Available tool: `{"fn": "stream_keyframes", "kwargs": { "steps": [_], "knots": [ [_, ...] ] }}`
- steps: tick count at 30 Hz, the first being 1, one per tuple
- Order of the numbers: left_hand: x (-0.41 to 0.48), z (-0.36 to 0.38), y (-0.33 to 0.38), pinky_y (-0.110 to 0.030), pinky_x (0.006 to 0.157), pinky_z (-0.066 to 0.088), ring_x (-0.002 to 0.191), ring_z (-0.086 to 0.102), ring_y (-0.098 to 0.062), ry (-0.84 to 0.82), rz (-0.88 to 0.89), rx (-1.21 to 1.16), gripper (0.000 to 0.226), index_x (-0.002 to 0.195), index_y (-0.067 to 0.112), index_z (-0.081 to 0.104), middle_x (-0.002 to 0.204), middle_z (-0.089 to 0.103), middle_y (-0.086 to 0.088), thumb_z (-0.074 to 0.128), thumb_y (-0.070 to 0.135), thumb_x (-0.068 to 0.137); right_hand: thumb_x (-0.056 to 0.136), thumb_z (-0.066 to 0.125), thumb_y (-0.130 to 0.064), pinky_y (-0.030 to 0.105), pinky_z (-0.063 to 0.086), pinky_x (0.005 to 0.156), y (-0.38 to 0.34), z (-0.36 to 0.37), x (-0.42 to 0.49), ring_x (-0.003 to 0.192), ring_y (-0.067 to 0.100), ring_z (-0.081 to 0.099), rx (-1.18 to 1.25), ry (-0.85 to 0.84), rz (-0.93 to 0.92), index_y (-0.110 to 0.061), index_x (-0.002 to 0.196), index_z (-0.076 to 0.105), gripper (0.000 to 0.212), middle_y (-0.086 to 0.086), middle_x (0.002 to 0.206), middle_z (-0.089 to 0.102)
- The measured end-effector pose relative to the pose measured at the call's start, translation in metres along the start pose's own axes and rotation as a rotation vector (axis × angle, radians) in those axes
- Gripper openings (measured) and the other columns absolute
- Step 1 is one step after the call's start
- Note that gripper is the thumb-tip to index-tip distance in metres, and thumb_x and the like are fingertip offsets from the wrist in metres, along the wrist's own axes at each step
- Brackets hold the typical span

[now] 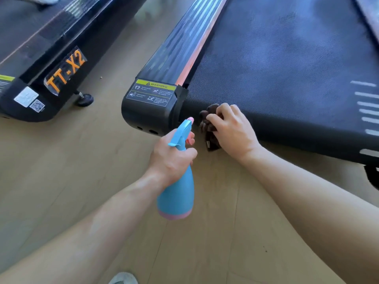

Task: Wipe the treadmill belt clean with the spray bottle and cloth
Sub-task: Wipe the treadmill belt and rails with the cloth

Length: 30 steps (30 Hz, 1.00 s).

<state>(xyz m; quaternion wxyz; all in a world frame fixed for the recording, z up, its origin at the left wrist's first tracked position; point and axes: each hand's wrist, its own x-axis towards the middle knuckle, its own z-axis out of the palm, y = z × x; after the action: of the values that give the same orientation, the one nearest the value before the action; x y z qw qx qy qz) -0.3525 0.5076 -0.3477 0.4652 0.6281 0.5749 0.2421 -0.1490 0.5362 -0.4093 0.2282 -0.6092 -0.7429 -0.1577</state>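
The right hand (233, 130) has its fingers (215, 119) bunched around a dark cloth (209, 128), pressing it onto the rear edge of the treadmill belt (287, 64) near its left corner, seemingly to scrub where the belt curls under. The left hand (172, 158) wraps the neck of the blue spray bottle (177, 193) over the floor (82, 160), nozzle aimed at that corner, ready to wet it.

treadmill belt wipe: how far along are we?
Early. Done: both tools picked up, left hand holding the spray bottle, right hand gripping the cloth. In hand: cloth pressed on the belt's near corner. Left: the belt stretching beyond.
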Motion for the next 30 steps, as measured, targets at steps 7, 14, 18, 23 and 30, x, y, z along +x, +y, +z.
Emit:
{"fn": "stream_keyframes", "kwargs": {
  "steps": [7,14,18,23,30],
  "knots": [
    [-0.01,0.036,0.029,-0.036,0.078,0.058,0.067,0.071,-0.021,-0.096,0.046,0.013,0.034,0.095,0.026,0.067,0.098,0.07,0.019,0.056,0.023,0.063,0.083,0.076,-0.012,0.04,0.051,0.077,0.037,-0.069,-0.085,0.091,0.034,0.052,0.056,-0.139,0.324,-0.008,0.106,0.069,0.024,0.013,0.102,0.054],
    [-0.014,0.092,0.079,-0.042,0.083,0.059,0.065,0.07,-0.019,-0.258,0.132,0.05,0.043,0.103,0.036,0.068,0.098,0.071,0.017,0.057,0.023,0.064,0.087,0.073,-0.014,0.048,0.049,0.086,0.139,-0.154,-0.154,0.098,0.04,0.051,-0.122,-0.109,0.733,-0.007,0.109,0.066,0.024,0.017,0.106,0.052],
    [-0.017,0.134,0.107,-0.044,0.085,0.059,0.073,0.072,-0.023,-0.339,0.175,0.111,0.035,0.097,0.029,0.069,0.095,0.072,0.016,0.058,0.024,0.064,0.088,0.069,-0.014,0.043,0.049,0.081,0.121,-0.156,-0.197,0.095,0.036,0.051,-0.069,-0.195,0.914,-0.008,0.101,0.066,0.015,0.014,0.103,0.05],
    [-0.018,0.168,0.14,-0.053,0.089,0.061,0.07,0.071,-0.024,-0.46,0.205,0.128,0.036,0.091,0.045,0.069,0.096,0.074,0.019,0.061,0.026,0.061,0.089,0.069,-0.016,0.041,0.048,0.085,0.098,-0.175,-0.207,0.097,0.032,0.051,0.051,-0.135,1.069,-0.012,0.104,0.066,0.016,0.009,0.102,0.049],
    [-0.05,0.155,0.195,-0.048,0.093,0.058,0.089,0.067,-0.019,-0.488,0.187,0.158,0.043,0.088,0.063,0.058,0.099,0.069,0.018,0.058,0.027,0.064,0.092,0.066,-0.025,0.035,0.046,0.086,0.074,-0.248,-0.174,0.097,0.027,0.053,0.182,-0.274,1.251,-0.017,0.109,0.062,0.019,0.005,0.108,0.047]
  ]
}}
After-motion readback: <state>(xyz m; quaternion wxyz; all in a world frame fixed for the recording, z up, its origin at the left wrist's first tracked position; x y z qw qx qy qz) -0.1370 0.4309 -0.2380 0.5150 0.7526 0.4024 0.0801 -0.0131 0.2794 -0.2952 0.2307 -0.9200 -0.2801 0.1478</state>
